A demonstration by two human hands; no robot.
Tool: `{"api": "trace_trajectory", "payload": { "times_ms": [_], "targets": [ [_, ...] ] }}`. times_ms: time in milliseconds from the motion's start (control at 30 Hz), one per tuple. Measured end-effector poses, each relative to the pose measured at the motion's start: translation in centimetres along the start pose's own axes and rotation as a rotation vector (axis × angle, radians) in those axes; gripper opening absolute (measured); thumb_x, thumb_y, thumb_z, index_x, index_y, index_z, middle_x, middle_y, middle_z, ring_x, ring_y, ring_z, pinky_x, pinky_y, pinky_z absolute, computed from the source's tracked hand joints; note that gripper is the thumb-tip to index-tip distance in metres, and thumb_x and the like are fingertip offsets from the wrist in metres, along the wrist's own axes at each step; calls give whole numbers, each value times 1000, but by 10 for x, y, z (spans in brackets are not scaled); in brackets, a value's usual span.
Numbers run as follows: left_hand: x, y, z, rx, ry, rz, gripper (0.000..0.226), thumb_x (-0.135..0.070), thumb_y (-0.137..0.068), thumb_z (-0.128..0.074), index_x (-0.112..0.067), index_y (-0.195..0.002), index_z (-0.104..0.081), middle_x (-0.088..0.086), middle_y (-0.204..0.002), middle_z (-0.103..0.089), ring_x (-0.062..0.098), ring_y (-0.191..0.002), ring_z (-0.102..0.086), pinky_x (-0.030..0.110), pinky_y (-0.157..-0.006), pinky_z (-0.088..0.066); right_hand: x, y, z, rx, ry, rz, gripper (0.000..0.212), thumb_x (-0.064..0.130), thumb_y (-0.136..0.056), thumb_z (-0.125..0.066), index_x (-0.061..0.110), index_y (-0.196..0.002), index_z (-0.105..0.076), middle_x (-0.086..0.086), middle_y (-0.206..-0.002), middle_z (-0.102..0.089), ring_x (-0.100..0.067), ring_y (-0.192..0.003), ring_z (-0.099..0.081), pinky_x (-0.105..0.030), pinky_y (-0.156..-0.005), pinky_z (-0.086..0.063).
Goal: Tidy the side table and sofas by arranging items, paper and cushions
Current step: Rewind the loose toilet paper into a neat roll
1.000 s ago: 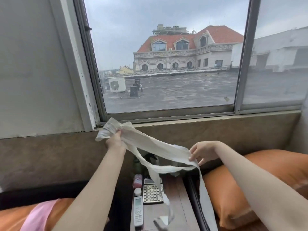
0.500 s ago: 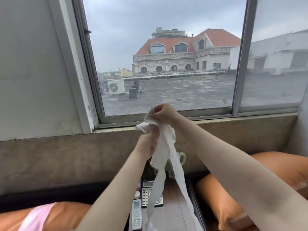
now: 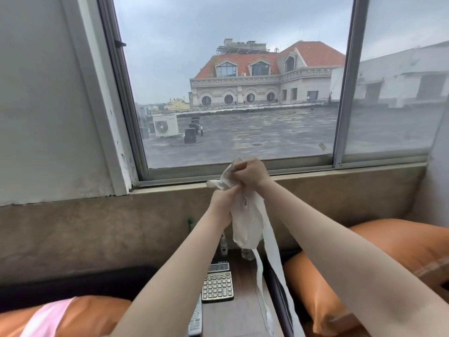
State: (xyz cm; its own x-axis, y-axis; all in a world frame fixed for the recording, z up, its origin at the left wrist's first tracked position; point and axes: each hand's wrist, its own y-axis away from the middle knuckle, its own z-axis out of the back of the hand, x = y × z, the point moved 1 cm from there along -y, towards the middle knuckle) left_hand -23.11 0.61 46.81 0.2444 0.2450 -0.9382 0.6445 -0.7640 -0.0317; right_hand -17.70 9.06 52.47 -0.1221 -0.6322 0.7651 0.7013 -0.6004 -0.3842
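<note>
In the head view, a long strip of thin white tissue paper [image 3: 247, 217] is held up in front of the grey-framed window [image 3: 243, 93], above the narrow dark wooden surface [image 3: 245, 293]. The right hand [image 3: 250, 172] is curled into a fist around the top end of the paper. The left hand [image 3: 222, 203] is placed just under it, and its fingers are closed round the gathered paper at the side. The two hands are touching each other. Below the hands the paper is bunched into a loose pouch, and two narrow tails are hanging down from it to the surface and past the lower edge of the frame. On the surface, a grey calculator with pale keys [image 3: 218, 283] is seen under the left forearm, and a white remote control [image 3: 195, 319] is lying just in front of it, partly hidden by the arm. Small bottles [image 3: 223, 246] are standing at the back of the surface, near the wall. An orange cushion [image 3: 401, 251] is placed to the right of the surface, and another orange cushion with a pink cloth on it [image 3: 80, 314] to the left.
</note>
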Motion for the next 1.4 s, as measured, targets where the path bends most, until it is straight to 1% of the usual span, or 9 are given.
{"api": "trace_trajectory", "payload": {
  "times_ms": [100, 200, 267, 433, 667, 833, 933, 1200, 1400],
  "targets": [
    [1, -3, 2, -91, 37, -5, 21, -4, -78, -71, 3, -96, -63, 24, -94, -64, 36, -86, -65, 50, -88, -52, -7, 4, 10, -44, -181, 9, 7, 12, -80, -73, 7, -85, -73, 11, -64, -62, 7, -55, -51, -15, -62, -40],
    [-10, -5, 9, -123, 99, -16, 13, -1, -85, -64, 4, -97, -63, 23, -95, -65, 30, -76, -67, 40, -77, -56, -33, 18, 20, -13, -265, -52, 37, 12, -79, -73, 7, -114, -61, 0, -91, -62, -1, -76, -60, -12, -66, -45],
    [-22, -6, 16, -120, 162, -32, 6, 0, -90, -57, 1, -91, -63, 16, -84, -66, 22, -62, -68, 30, -58, -58, -56, 33, 15, 282, -238, -219, 59, 18, -80, -74, 15, -131, -44, -1, -112, -58, -14, -100, -57, -18, -73, -45],
    [-54, -5, 57, -185, 202, -77, 8, -4, -91, -57, -1, -95, -63, 13, -88, -65, 24, -72, -66, 36, -69, -56, -95, 63, -3, 784, -68, -397, 6, 17, -87, -64, 20, -83, -67, 1, -86, -66, -16, -84, -60, -42, -94, -45],
    [-62, 7, 111, -656, -19, -84, 33, -9, -85, -69, 1, -114, -58, 13, -99, -61, 24, -88, -57, 35, -79, -47, -32, 44, 13, 395, -422, -292, 7, 5, -88, -61, 2, -82, -64, -2, -60, -59, -5, -45, -54, -16, -44, -43],
    [-42, 23, 79, -466, 10, 4, 27, -20, -94, -57, 0, -110, -58, 13, -94, -65, 27, -82, -63, 36, -75, -51, 54, 11, -19, 261, -406, -101, 20, -3, -89, -56, -2, -108, -62, -5, -72, -56, -8, -55, -54, -17, -52, -45],
    [-38, 30, 63, -153, 223, 8, 54, -49, -96, -40, -5, -123, -55, 18, -115, -64, 33, -107, -60, 45, -98, -46, 74, -3, -35, 222, -294, -31, 23, -4, -87, -55, 2, -106, -66, 1, -68, -57, -7, -59, -52, -15, -53, -43],
    [-45, 36, 69, -316, 112, -103, 2, 1, -87, -62, 0, -87, -62, 15, -85, -65, 25, -72, -64, 38, -77, -54, 58, 1, -44, 27, -394, 25, 32, 6, -81, -70, -8, -109, -62, 0, -77, -66, -9, -65, -59, -15, -58, -47],
    [-60, 36, 83, -360, 172, -113, 3, -4, -87, -62, -2, -88, -64, 15, -88, -67, 29, -76, -65, 42, -78, -55, 1, 59, -42, 781, 153, -319, 61, 31, -85, -68, 16, -136, -37, -4, -129, -53, -18, -114, -53, -35, -87, -49]
  ]
}}
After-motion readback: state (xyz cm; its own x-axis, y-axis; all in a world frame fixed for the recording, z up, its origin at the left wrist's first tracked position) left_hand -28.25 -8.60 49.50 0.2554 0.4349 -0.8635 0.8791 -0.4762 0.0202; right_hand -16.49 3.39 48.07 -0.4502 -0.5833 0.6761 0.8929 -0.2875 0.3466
